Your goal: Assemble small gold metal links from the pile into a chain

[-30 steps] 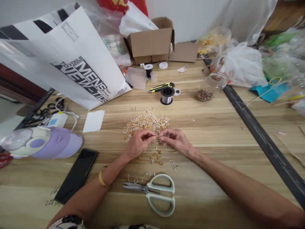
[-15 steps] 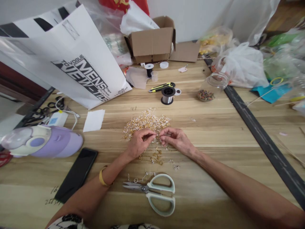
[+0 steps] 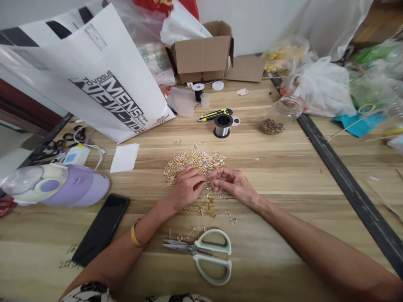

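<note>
My left hand and my right hand meet fingertip to fingertip at the front of a pile of small gold and silver chain pieces. Both are closed in a pinch; what lies between the fingers is too small to make out. Just below the hands are gold chains and a short silver chain. Closer to me lies a pair of scissors with pale green handles, its blades pointing left. Another silver chain lies along the top of the blades.
Beyond the pile stand a wire spool, a yellow-black cutter and a glass jar of beads. At left are a phone, a purple bottle and a large white bag. A cardboard box sits behind.
My left hand has rolled over so its back shows more, with its fingertips still at the right hand's. My right hand has hardly moved.
</note>
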`<state>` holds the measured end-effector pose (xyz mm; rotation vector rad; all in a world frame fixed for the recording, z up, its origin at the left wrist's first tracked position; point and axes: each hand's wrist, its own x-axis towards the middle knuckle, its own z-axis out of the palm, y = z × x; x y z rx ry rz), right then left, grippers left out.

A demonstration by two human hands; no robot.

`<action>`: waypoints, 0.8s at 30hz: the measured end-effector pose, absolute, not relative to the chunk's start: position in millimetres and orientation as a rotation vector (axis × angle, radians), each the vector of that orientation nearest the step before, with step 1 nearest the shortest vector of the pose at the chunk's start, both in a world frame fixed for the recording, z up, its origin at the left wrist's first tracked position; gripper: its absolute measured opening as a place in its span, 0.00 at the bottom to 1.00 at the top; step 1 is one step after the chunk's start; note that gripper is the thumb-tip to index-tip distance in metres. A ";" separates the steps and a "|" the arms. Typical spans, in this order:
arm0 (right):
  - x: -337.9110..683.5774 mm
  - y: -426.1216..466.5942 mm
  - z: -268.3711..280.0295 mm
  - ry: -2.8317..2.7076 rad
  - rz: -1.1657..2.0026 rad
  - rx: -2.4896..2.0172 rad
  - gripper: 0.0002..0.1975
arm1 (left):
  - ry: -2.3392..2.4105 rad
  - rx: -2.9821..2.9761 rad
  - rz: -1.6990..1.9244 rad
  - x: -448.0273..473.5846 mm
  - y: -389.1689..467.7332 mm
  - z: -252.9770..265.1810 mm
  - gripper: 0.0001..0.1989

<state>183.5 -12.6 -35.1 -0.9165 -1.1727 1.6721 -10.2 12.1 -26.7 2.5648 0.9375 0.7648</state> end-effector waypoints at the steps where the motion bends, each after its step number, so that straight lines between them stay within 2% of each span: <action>1: 183.7 -12.6 -35.6 -1.169 1.672 -0.919 0.14 | 0.940 2.577 0.752 -10.3 12.2 -26.4 0.06; 14: 184.5 -13.2 -30.0 -1.195 1.619 -0.958 0.13 | 0.975 2.577 0.689 -13.1 14.8 -23.9 0.06; 24: 186.0 -11.4 -32.4 -1.188 1.662 -0.949 0.13 | 1.031 2.517 0.769 -15.0 22.2 -23.8 0.05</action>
